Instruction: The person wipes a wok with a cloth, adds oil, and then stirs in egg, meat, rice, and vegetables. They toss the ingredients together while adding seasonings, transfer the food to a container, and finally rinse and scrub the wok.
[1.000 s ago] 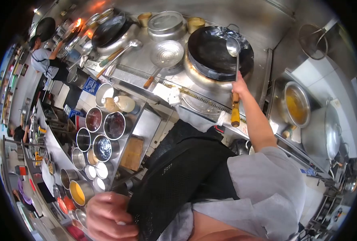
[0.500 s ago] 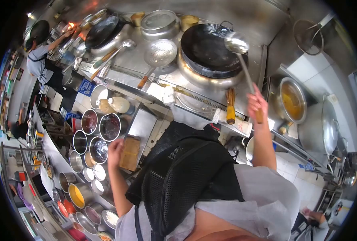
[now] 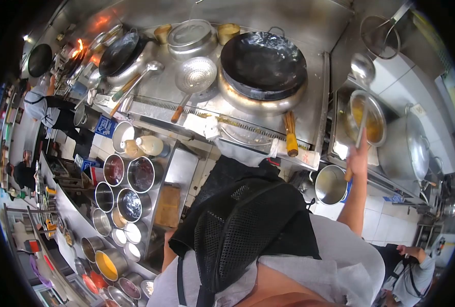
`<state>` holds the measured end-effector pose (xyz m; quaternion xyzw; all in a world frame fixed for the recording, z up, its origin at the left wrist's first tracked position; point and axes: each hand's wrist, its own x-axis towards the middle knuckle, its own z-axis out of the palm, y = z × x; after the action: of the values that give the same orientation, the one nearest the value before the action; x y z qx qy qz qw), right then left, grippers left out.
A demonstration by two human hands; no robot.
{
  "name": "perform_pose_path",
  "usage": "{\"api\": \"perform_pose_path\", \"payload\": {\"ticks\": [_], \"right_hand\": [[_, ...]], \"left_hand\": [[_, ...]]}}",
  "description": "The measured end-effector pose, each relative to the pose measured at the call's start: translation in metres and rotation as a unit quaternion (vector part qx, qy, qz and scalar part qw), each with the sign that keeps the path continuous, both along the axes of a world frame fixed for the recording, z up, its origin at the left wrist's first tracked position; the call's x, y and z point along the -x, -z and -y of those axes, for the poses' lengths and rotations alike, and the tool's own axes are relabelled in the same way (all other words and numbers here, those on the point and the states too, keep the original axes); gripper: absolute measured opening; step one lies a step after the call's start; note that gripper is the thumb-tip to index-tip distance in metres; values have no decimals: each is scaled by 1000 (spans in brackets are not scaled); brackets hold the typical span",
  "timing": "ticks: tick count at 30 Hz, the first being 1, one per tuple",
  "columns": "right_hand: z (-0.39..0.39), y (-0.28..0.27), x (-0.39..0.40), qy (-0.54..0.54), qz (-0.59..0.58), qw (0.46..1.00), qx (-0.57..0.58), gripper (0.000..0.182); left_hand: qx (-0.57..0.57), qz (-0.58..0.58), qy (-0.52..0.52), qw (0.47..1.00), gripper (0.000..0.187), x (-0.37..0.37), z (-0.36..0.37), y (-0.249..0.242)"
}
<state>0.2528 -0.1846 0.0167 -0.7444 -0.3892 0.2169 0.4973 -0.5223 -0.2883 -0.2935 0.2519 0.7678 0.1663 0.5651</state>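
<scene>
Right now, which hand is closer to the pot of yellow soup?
Right. The right hand holds a ladle just over the pot; the left hand is hidden low beside the apron, far away.

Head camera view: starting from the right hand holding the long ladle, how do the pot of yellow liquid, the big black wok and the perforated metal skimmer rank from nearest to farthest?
From the right hand, closed on the long metal ladle:
1. Round steel pot of yellow liquid, just above the hand, under the ladle.
2. Big black wok, to the left on the burner.
3. Perforated metal skimmer with wooden handle, farther left, beyond the wok.
</scene>
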Motion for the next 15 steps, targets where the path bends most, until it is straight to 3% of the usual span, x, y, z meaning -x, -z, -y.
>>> {"api": "perform_pose_path", "payload": {"ticks": [1, 3, 5, 7, 8, 10, 11, 13, 14, 15], "right_hand": [[-17, -11, 21, -23, -68, 997, -16, 76], [-54, 2, 42, -76, -94, 992, -28, 76], [-94, 23, 59, -130, -231, 963, -39, 71], [-141, 52, 54, -188, -403, 895, -25, 72], [-161, 53, 58, -194, -402, 894, -24, 72], [-198, 53, 73, -135, -506, 852, 21, 68], [-213, 59, 75, -141, -508, 849, 23, 68], [-237, 74, 81, -111, -329, 936, 64, 73], [-244, 85, 83, -115, -330, 935, 64, 73], [-249, 98, 85, -107, -198, 971, 81, 75]], "left_hand": [[-19, 18, -36, 999, 16, 0, -16, -4], [-62, 56, -102, 991, 16, -1, -52, -15], [-99, 77, -140, 982, 16, -10, -86, -31], [-127, 37, -116, 984, 17, -36, -107, -64], [-153, -4, -91, 984, 19, -50, -110, -81], [-168, -3, -79, 983, 20, -60, -99, -95], [-179, -3, -59, 982, 21, -63, -95, -101], [-178, 21, -82, 980, 19, -62, -64, -94], [-175, 49, -101, 978, 18, -58, -41, -80], [-198, 68, -94, 973, 16, -41, -8, -40]]}}
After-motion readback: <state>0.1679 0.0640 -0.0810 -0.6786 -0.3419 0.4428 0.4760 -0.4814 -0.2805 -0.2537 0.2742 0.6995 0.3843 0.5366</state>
